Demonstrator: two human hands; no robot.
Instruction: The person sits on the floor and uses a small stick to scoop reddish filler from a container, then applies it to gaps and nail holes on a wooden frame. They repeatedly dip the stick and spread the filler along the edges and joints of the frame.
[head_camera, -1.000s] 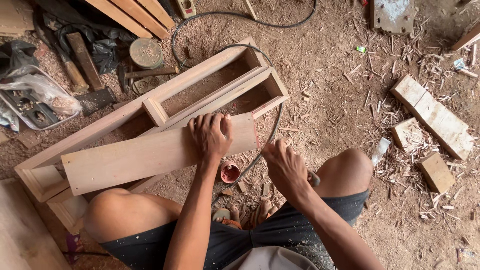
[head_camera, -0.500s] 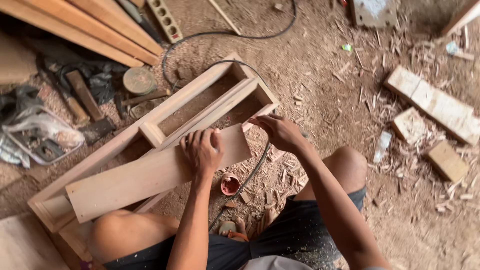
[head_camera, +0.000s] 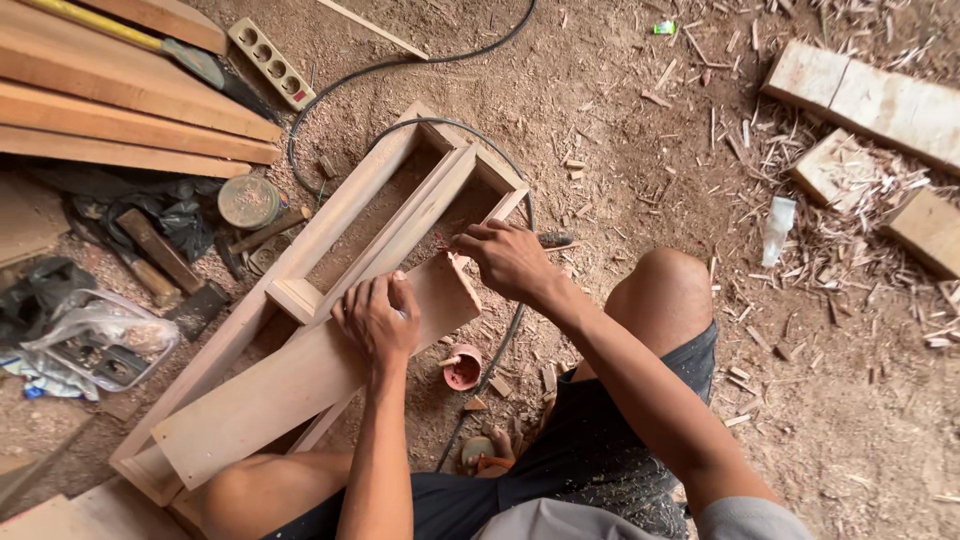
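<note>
Left hand (head_camera: 378, 318) flat on the board (head_camera: 300, 375), open grip, pinning it across the wooden frame (head_camera: 330, 235) so it can't slide. Right hand (head_camera: 505, 258) at the board's far corner, grip closed on a pencil (head_camera: 553, 241), tip near the edge.

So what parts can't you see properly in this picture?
All in the head view:
- The right hand covers the end of the board, so whatever the pen-like tool is doing there is hidden.
- The left hand lies flat, hiding the board surface beneath it.
- The wooden frame has its near end cut off behind the knee and the board.
- What is inside the small red cup is too small to tell.
</note>
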